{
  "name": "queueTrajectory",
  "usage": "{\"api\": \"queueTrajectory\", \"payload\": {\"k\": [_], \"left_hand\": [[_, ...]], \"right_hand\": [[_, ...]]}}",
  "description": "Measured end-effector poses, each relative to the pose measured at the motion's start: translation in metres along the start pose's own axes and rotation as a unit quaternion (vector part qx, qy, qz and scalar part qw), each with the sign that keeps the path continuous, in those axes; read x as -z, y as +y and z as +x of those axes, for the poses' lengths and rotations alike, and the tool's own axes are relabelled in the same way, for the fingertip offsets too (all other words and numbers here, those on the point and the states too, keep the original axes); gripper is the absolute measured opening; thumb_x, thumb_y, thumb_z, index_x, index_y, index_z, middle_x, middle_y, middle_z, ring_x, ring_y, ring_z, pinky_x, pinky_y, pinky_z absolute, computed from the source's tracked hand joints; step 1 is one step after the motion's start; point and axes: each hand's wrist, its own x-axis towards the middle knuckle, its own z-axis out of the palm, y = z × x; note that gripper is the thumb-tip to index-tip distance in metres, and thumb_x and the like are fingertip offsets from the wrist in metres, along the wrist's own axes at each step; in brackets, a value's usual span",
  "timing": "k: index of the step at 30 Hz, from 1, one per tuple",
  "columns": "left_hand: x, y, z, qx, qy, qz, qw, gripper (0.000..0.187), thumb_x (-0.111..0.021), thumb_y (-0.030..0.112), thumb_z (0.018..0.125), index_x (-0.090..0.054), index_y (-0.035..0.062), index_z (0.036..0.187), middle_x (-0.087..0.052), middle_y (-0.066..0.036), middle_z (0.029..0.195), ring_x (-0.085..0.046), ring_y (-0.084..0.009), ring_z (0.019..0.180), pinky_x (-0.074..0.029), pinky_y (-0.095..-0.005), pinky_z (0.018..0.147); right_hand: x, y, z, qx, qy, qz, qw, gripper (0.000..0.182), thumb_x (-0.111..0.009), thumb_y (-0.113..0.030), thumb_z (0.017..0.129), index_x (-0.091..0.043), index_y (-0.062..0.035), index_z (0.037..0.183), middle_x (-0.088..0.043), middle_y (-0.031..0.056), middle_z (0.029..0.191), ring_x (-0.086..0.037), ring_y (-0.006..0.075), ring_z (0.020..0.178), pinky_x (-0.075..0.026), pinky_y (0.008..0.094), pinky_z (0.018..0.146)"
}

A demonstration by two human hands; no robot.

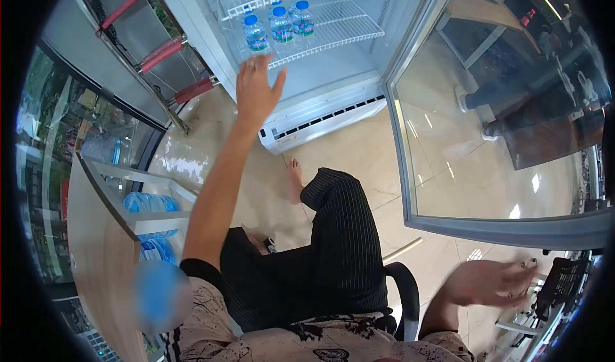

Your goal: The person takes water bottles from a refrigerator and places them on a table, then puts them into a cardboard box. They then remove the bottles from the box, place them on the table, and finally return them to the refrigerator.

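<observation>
My left hand (258,88) reaches forward, its thumb apart from the fingers, and holds nothing that I can see. Its fingertips are at the front edge of a white wire shelf (346,40), just below a small water bottle (255,34) with a blue cap. Beside that bottle stand another water bottle (281,26) and a third bottle (303,20), with more caps partly hidden behind. Out to the right, my right hand (493,284) is slightly blurred, fingers stretched out and nothing visible in them.
The open fridge (327,122) is in front, its glass door (506,224) swung out right. A ladder (144,58) with red-covered rungs stands left. Packs of large bottles (150,202) sit by a wooden table (96,234). A black chair armrest (407,291) is beside me.
</observation>
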Motion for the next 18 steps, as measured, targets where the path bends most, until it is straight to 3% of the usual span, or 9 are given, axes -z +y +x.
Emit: {"api": "queueTrajectory", "payload": {"k": [2,3,4,6,8,10,14,16,18], "left_hand": [[-0.021,-0.020,0.024,0.019,-0.028,0.039,0.999,0.051,-0.066,0.036,0.078,-0.053,0.0047,0.116,-0.054,-0.019,0.112,-0.051,-0.0363,0.103,-0.042,-0.0410,0.086],[-0.029,-0.024,0.035,0.017,-0.033,0.039,0.999,0.051,-0.066,0.036,0.078,-0.053,0.0047,0.116,-0.054,-0.019,0.112,-0.051,-0.0363,0.103,-0.042,-0.0410,0.086],[-0.036,-0.028,0.045,0.027,-0.031,0.120,0.992,0.057,-0.064,0.042,0.078,-0.050,0.0054,0.120,-0.053,-0.020,0.114,-0.050,-0.0372,0.105,-0.042,-0.0417,0.087],[-0.052,-0.041,0.062,0.037,-0.029,0.204,0.978,0.063,-0.063,0.047,0.078,-0.047,0.0061,0.123,-0.052,-0.020,0.116,-0.049,-0.0382,0.107,-0.042,-0.0424,0.088],[-0.066,-0.059,0.076,0.058,-0.068,0.203,0.975,0.070,-0.061,0.055,0.076,-0.044,0.0089,0.126,-0.051,-0.024,0.116,-0.046,-0.0402,0.111,-0.043,-0.0450,0.088],[-0.077,-0.077,0.093,0.032,-0.089,0.175,0.980,0.069,-0.059,0.057,0.076,-0.046,0.0103,0.125,-0.054,-0.023,0.113,-0.048,-0.0386,0.109,-0.044,-0.0444,0.087],[-0.079,-0.086,0.125,0.002,-0.124,0.143,0.982,0.067,-0.051,0.065,0.076,-0.052,0.0144,0.120,-0.063,-0.016,0.099,-0.059,-0.0325,0.097,-0.047,-0.0423,0.084],[-0.089,-0.090,0.130,0.010,-0.149,0.139,0.979,0.067,-0.048,0.066,0.077,-0.054,0.0142,0.118,-0.065,-0.014,0.095,-0.061,-0.0308,0.092,-0.048,-0.0414,0.081],[-0.094,-0.090,0.133,0.020,-0.170,0.135,0.976,0.067,-0.045,0.068,0.078,-0.056,0.0141,0.116,-0.066,-0.012,0.092,-0.063,-0.0292,0.088,-0.049,-0.0406,0.079]], "right_hand": [[-0.023,-0.005,-0.053,-0.063,-0.287,0.114,0.949,0.078,-0.055,-0.051,0.078,-0.029,-0.0007,0.132,-0.035,0.0231,0.129,-0.040,0.0375,0.117,-0.035,0.0504,0.097],[-0.056,-0.007,-0.073,-0.089,-0.343,0.141,0.924,0.075,-0.067,-0.036,0.074,-0.033,0.0051,0.127,-0.048,0.0224,0.118,-0.049,0.0326,0.105,-0.038,0.0420,0.090],[-0.089,-0.015,-0.074,-0.121,-0.466,0.109,0.870,0.076,-0.074,-0.023,0.068,-0.035,0.0047,0.126,-0.051,0.0210,0.114,-0.050,0.0317,0.105,-0.040,0.0411,0.087],[-0.152,0.003,-0.120,-0.297,-0.456,0.191,0.817,0.073,-0.077,-0.017,0.066,-0.040,0.0027,0.125,-0.053,0.0193,0.112,-0.054,0.0255,0.101,-0.045,0.0357,0.079],[-0.216,0.018,-0.147,-0.326,-0.469,0.172,0.803,0.071,-0.078,-0.019,0.065,-0.042,0.0030,0.123,-0.054,0.0188,0.110,-0.055,0.0236,0.099,-0.046,0.0344,0.078],[-0.284,0.024,-0.160,-0.301,-0.462,0.186,0.813,0.071,-0.078,-0.020,0.065,-0.043,0.0036,0.121,-0.053,0.0190,0.109,-0.055,0.0256,0.099,-0.046,0.0350,0.079],[-0.416,0.042,-0.184,-0.090,-0.464,0.128,0.872,0.076,-0.079,-0.026,0.061,-0.041,0.0031,0.120,-0.051,0.0230,0.112,-0.053,0.0354,0.101,-0.045,0.0408,0.086],[-0.463,0.037,-0.190,-0.171,-0.497,0.119,0.842,0.082,-0.079,-0.029,0.058,-0.039,0.0023,0.122,-0.051,0.0241,0.112,-0.053,0.0369,0.103,-0.044,0.0412,0.088],[-0.490,0.030,-0.187,-0.168,-0.517,0.125,0.830,0.081,-0.079,-0.030,0.057,-0.041,0.0022,0.121,-0.053,0.0234,0.110,-0.054,0.0361,0.102,-0.045,0.0405,0.088]]}}
